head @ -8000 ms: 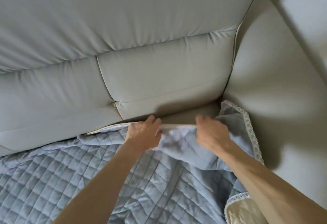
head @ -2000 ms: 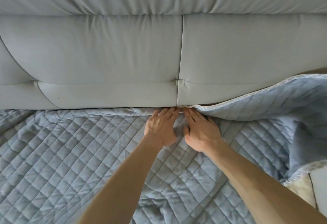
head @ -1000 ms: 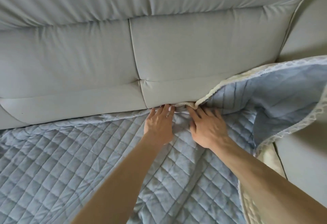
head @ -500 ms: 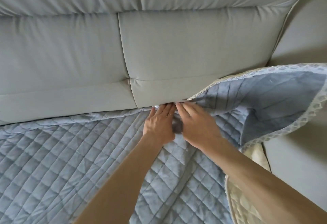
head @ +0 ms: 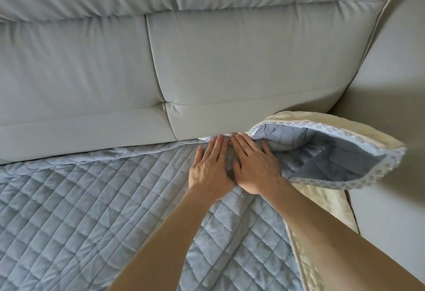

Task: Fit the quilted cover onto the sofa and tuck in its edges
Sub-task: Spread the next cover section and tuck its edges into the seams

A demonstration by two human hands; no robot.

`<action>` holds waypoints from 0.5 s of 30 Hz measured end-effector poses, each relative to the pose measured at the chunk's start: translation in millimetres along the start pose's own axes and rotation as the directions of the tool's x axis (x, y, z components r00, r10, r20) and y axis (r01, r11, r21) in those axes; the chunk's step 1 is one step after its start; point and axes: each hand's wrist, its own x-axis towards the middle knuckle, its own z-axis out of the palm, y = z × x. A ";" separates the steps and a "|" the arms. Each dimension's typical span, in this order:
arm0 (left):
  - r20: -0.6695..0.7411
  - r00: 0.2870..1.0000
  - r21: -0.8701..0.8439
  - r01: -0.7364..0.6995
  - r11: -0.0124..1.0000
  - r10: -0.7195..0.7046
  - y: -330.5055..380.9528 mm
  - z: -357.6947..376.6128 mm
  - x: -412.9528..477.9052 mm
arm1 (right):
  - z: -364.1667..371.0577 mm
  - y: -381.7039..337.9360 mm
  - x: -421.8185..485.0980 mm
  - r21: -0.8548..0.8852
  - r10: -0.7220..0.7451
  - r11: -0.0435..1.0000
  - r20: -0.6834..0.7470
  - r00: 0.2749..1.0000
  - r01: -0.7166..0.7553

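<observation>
Since half a second ago, the folded corner (head: pixel 333 153) has curled further over, baring its cream backing, and your hands have flattened. Your left hand (head: pixel 210 169) and right hand (head: pixel 255 166) lie side by side, fingers straight and released. They press the far edge of the quilted cover (head: pixel 92 210) into the crease under the backrest (head: pixel 241 72), probably to wedge it. Left of your hands the edge sits tucked. To the right it stands loose, with open room up to the armrest (head: pixel 391 72).

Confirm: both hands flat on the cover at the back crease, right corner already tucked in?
No. The head view shows left hand and right hand flat on the cover there, but the right corner is untucked, flipped up with its cream underside showing.
</observation>
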 end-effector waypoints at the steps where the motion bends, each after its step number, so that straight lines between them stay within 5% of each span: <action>1: 0.008 1.000 -0.004 0.008 1.000 -0.008 1.3 0.9 6.1 | 1.6 1.2 3.4 -0.004 0.009 1.000 0.003 1.000 -0.009; 4: 0.055 0.998 0.078 -0.019 0.997 0.015 -1.3 1.3 21.6 | 1.4 -0.4 17.2 -0.027 0.044 0.999 0.002 0.999 -0.044; 8: 0.048 0.998 0.108 0.024 0.994 -0.029 3.6 -5.2 39.2 | -4.9 -11.4 34.5 0.338 0.015 0.941 0.036 0.999 -0.026; 12: 0.036 0.999 0.084 -0.015 0.996 0.012 4.8 -3.6 24.7 | -3.9 -0.6 23.3 0.354 -0.112 0.922 -0.152 0.982 0.160; 15: 0.017 1.000 0.074 0.024 0.997 -0.026 -7.1 -2.1 3.7 | 0.4 9.5 11.4 0.335 -0.069 0.925 -0.312 0.947 0.178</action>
